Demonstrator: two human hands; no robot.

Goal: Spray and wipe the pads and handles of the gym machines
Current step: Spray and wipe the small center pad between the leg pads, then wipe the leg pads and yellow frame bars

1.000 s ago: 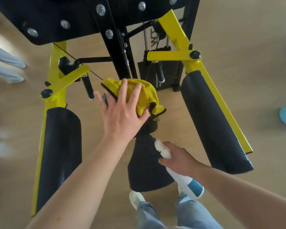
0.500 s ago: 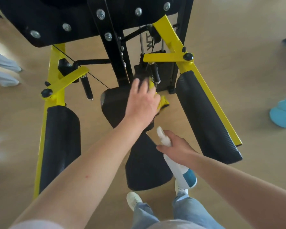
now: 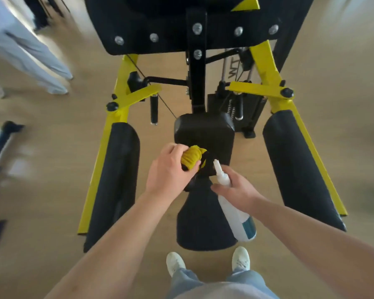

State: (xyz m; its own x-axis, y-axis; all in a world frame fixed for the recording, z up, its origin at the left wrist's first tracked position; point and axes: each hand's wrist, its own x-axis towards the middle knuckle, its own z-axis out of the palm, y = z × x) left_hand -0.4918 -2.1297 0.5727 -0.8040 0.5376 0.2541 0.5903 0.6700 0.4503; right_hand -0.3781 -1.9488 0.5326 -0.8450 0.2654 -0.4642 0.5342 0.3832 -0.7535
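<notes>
Overspray is probably threatening skin, since the right hand (image 3: 235, 188) is gripping the spray bottle (image 3: 235, 216) with its nozzle (image 3: 216, 166) just beside the left hand (image 3: 168, 173), which is clutching the balled yellow cloth (image 3: 190, 159) at the centre pad (image 3: 205, 132)'s near edge.

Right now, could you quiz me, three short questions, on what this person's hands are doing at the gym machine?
1. True or false: the left hand grips a bunched yellow cloth.
2. The right hand holds: A) a brush, B) a spray bottle, C) nothing.
3. What colour is the machine's frame?

Key: 1 true; 2 B; 3 yellow.
</notes>
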